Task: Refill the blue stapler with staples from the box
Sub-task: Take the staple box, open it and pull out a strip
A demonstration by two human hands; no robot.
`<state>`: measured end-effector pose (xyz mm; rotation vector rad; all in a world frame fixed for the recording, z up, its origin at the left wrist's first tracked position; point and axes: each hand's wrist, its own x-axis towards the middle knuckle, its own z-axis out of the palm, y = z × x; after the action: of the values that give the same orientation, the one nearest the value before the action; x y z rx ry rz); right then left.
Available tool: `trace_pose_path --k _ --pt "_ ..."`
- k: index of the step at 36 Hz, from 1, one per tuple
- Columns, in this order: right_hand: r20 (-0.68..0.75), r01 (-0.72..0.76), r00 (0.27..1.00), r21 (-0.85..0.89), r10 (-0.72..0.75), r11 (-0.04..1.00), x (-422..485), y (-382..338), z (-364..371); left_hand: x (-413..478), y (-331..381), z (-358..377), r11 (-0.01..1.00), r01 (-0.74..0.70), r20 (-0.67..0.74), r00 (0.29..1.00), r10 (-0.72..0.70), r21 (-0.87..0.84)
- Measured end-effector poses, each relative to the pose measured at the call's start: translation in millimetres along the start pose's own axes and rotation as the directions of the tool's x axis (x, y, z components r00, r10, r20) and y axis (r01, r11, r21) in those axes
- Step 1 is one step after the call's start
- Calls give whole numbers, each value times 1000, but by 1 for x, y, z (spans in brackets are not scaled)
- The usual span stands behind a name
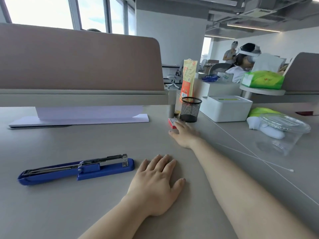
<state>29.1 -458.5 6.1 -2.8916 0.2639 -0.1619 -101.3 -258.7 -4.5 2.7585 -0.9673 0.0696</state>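
- Right now the right hand [185, 133] stretches far across the grey desk [103, 204] toward the small red staple box [172, 123], fingers loosely spread and holding nothing; the fingertips are at the box's near edge, though whether they touch it I cannot tell.
- Meanwhile the left hand [155, 183] lies flat and open on the desk, palm down, gripping nothing, just right of the blue stapler [76, 169].
- That stapler lies on its side of the desk well apart from the box, its lid swung open flat so the metal magazine [103, 161] is exposed (ready, it seems, to take a strip).
- The box sits just beside the black mesh pen holder [190, 109], with a white lidded box [226, 107] further right.
- To do this step well, I would pinch the box by its long sides with thumb and fingers, lifting clear of the pen holder rather than dragging.
- Keep it level on the way back, since a loose sleeve could spill staples.
- Bring it near the stapler so the left hand can help slide it open.
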Motion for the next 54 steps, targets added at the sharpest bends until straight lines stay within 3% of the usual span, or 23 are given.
trace_pose_path --k 6,16,22,27,37,54 --pt "-52 16 999 -6 -16 1000 -25 -3 -4 0 -1 -1 1000 6 -7 1000 -6 -17" --pt "-158 20 987 44 -13 999 -148 -5 -10 -2 2 -5 997 13 -57 998 -17 -78" --pt "-263 26 965 80 -4 996 -218 -6 -13 -25 11 -15 994 44 -162 985 -61 -104" --pt "-375 -34 925 59 54 998 -232 -8 -22 -47 19 -10 978 76 -159 981 -108 -194" --pt "-310 83 948 463 73 882 -226 2 -19 -33 21 -12 958 59 -191 975 -117 -281" --pt "-241 162 970 581 -22 797 -226 3 -18 -28 14 -6 952 -47 -231 973 -25 -304"
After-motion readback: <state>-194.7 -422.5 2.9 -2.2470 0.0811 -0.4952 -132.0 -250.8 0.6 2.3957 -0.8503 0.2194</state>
